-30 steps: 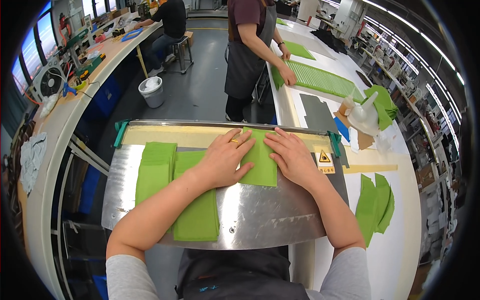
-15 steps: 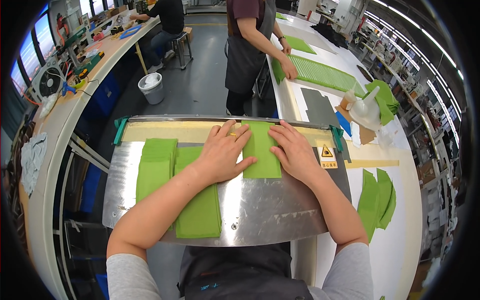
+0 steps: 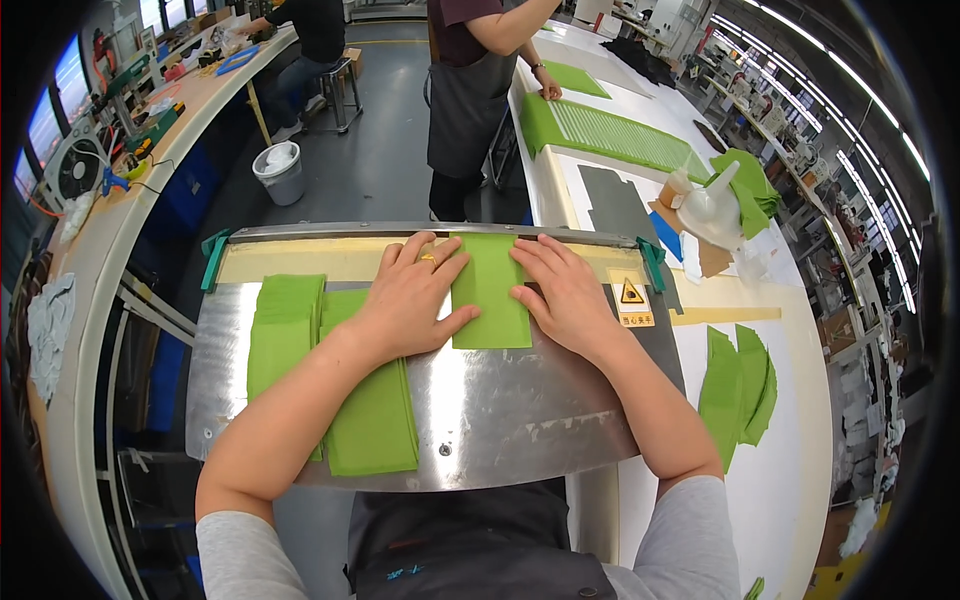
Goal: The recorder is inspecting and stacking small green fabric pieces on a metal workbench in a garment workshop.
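A green rectangular fabric piece [image 3: 490,295] lies flat on the metal plate [image 3: 500,420], its far end at the bar along the back edge. My left hand [image 3: 412,298] rests with fingers spread along the piece's left side, a ring on one finger. Against the right edge, my right hand [image 3: 565,298] lies flat, fingers stretched toward the bar. Neither hand grips anything. To the left, two stacks of green fabric pieces sit side by side: a left stack [image 3: 275,335] and a right stack [image 3: 372,430], the latter partly under my left forearm.
Green clamps [image 3: 214,260] stand at both ends of the bar [image 3: 430,230]; a warning label [image 3: 630,298] is at the right. The white table [image 3: 740,500] holds loose green pieces [image 3: 735,390], a bottle and pleated green fabric [image 3: 630,135]. A co-worker [image 3: 470,110] stands beyond.
The whole view has shifted slightly. My hands keep their places beside the fabric piece. The co-worker's one hand has lifted away from the pleated green fabric.
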`<move>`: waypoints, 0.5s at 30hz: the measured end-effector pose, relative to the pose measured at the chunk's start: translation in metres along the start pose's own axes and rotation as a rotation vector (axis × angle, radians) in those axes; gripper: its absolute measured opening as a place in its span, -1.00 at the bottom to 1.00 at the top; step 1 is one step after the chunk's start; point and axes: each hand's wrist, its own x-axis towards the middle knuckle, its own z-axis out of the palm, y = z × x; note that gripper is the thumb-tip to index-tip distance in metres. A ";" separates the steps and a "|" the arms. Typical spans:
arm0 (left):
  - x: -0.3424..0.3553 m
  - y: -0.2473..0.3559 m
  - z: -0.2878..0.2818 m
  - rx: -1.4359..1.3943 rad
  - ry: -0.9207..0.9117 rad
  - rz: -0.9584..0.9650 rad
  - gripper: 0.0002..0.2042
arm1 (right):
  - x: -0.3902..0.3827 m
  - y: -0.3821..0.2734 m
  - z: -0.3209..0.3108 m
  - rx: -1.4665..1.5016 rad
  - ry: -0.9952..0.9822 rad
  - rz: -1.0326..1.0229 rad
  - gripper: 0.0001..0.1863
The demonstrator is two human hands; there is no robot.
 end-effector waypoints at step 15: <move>0.005 0.000 0.000 -0.047 -0.017 0.012 -0.38 | 0.000 -0.002 0.004 0.010 0.146 -0.036 -0.57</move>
